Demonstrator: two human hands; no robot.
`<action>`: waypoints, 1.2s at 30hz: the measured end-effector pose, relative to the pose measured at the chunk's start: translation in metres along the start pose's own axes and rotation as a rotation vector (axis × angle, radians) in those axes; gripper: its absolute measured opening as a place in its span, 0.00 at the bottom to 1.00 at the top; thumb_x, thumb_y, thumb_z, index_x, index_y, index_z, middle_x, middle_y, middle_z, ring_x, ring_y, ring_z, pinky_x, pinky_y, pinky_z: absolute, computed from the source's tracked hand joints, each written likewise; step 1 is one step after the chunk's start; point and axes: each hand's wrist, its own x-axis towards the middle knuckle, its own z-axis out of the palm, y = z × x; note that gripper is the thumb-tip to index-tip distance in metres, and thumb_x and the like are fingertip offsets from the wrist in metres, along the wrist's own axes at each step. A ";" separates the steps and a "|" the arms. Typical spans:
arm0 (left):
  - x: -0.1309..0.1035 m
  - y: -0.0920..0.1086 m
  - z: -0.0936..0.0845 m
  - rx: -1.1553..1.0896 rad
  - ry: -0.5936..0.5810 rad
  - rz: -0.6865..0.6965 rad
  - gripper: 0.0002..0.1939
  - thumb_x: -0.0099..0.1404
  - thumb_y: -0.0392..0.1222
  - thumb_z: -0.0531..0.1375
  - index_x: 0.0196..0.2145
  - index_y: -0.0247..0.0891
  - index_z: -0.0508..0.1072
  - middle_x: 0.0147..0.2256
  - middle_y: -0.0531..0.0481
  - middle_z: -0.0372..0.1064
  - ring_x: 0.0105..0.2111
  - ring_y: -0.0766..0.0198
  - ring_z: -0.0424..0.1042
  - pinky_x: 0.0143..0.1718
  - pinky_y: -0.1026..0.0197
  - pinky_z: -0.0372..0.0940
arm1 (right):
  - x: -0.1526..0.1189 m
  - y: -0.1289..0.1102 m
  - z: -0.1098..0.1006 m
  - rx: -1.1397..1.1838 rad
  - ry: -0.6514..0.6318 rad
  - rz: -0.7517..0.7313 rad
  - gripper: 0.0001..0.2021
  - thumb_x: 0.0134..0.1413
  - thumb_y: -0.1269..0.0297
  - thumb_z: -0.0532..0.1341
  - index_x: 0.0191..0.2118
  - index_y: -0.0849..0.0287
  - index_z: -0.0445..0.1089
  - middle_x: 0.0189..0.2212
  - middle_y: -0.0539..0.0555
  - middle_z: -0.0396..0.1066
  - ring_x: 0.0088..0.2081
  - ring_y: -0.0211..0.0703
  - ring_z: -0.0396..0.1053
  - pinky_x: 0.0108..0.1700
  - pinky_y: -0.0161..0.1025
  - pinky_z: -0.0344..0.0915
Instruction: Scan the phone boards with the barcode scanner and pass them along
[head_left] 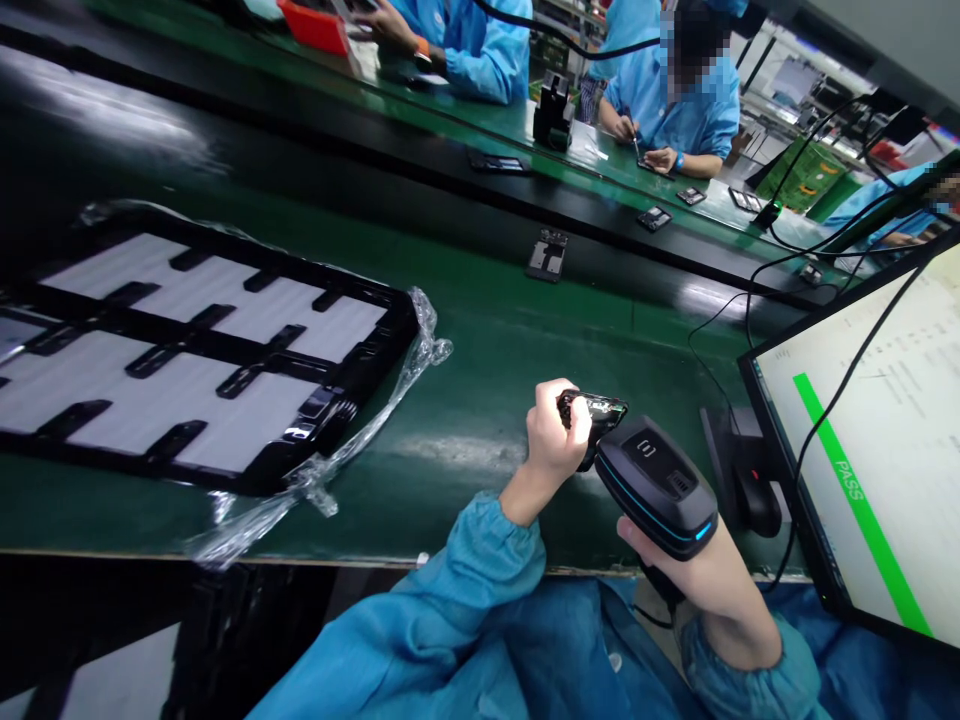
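Observation:
My left hand (553, 430) is closed around the edge of a phone assembly (606, 408), a dark flat unit with small circuit parts showing on its face. In my right hand (675, 560) is a black barcode scanner (656, 480) with a glowing blue line along its side. The scanner's head is just right of the phone assembly and partly covers it. Most of my right fingers are hidden beneath the scanner. Both hands are above the green bench (480, 370), near its front edge.
A black tray (247, 345) with pale compartments and crumpled plastic film lies left. At right stands a monitor (885, 420) showing a green PASS bar, with a mouse (756, 498) beside it. Another phone assembly (547, 256) lies farther back. Co-workers in blue sit across the line; cables hang at right.

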 end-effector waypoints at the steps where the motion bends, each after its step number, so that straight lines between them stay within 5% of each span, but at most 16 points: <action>1: 0.000 -0.001 0.000 0.004 0.003 -0.002 0.06 0.67 0.43 0.53 0.40 0.39 0.64 0.31 0.50 0.70 0.29 0.63 0.73 0.30 0.62 0.67 | 0.000 -0.001 0.000 -0.013 0.006 -0.001 0.10 0.47 0.60 0.68 0.28 0.59 0.69 0.22 0.53 0.72 0.29 0.48 0.72 0.31 0.41 0.72; 21: 0.008 -0.004 -0.001 -0.018 0.026 0.067 0.05 0.67 0.40 0.54 0.41 0.39 0.63 0.31 0.49 0.69 0.28 0.63 0.72 0.30 0.62 0.65 | -0.039 -0.003 -0.008 0.002 0.101 0.104 0.15 0.49 0.52 0.71 0.29 0.59 0.73 0.20 0.53 0.71 0.23 0.45 0.70 0.27 0.40 0.72; 36: 0.010 -0.006 -0.002 0.018 0.052 0.181 0.06 0.67 0.40 0.54 0.41 0.38 0.64 0.31 0.49 0.71 0.27 0.65 0.73 0.30 0.64 0.67 | -0.033 -0.011 -0.023 -0.059 -0.010 0.052 0.12 0.51 0.56 0.69 0.31 0.58 0.71 0.23 0.52 0.71 0.26 0.45 0.70 0.29 0.41 0.71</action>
